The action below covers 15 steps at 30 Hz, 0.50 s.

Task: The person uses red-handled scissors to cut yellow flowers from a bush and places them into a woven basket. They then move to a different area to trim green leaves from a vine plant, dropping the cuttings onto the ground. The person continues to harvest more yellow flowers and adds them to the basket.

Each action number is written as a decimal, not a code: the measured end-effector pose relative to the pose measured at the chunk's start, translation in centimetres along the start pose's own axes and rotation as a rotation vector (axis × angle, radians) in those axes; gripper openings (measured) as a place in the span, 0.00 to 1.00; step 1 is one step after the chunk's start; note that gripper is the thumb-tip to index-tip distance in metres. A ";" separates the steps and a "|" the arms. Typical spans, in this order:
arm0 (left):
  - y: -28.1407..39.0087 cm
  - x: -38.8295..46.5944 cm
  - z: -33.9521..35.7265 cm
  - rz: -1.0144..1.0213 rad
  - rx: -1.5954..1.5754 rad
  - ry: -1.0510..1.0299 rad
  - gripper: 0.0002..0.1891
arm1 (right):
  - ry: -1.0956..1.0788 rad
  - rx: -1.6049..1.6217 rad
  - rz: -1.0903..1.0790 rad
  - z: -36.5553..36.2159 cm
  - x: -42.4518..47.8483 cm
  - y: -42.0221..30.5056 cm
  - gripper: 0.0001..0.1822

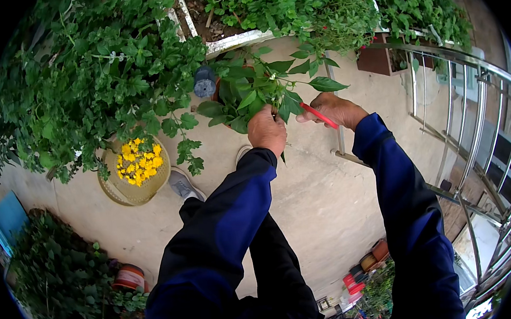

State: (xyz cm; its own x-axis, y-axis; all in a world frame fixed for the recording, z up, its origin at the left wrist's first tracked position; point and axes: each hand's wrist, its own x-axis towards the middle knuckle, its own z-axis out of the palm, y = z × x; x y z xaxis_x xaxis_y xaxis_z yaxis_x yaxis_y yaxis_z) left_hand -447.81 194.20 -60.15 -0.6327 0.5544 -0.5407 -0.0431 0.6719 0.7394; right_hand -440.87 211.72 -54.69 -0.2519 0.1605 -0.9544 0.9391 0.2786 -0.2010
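Note:
Leafy stems of a green plant [250, 99] with small white flowers are pinched in my left hand [267, 130]. That plant looks like a pepper plant; leaves cover much of the orange-brown pot [217, 93] behind it. My right hand [339, 109] grips a red-handled cutting tool [319, 115], probably scissors, just right of the left hand. Its blades are hidden among the leaves. On the floor to the left, yellow flower heads [138, 162] lie in a shallow woven-looking basket [158, 185], partly overhung by foliage.
A dark cylindrical pot [205, 81] is beside the plant. Dense foliage [108, 67] and a white planter box [241, 41] line the far side. A metal railing [476, 128] curves along the right. My grey shoe [184, 183] stands near the basket on the concrete floor [326, 199].

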 end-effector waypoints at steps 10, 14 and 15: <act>-0.4 0.2 -0.3 0.057 0.127 0.002 0.06 | -0.064 0.096 0.038 -0.2 1.0 -1.8 0.24; -0.8 0.4 0.5 0.060 0.084 0.024 0.04 | 0.096 0.080 -0.005 -0.3 0.1 -1.3 0.21; -0.9 0.4 0.4 0.047 0.038 0.014 0.04 | 0.086 0.047 -0.024 -0.3 0.2 -0.9 0.20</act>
State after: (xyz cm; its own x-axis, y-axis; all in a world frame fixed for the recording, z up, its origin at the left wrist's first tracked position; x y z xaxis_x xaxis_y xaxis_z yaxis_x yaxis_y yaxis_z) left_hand -447.68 194.04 -61.16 -0.6445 0.5790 -0.4995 0.0166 0.6637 0.7479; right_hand -441.84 211.74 -54.66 -0.2918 0.2351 -0.9271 0.9420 0.2387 -0.2360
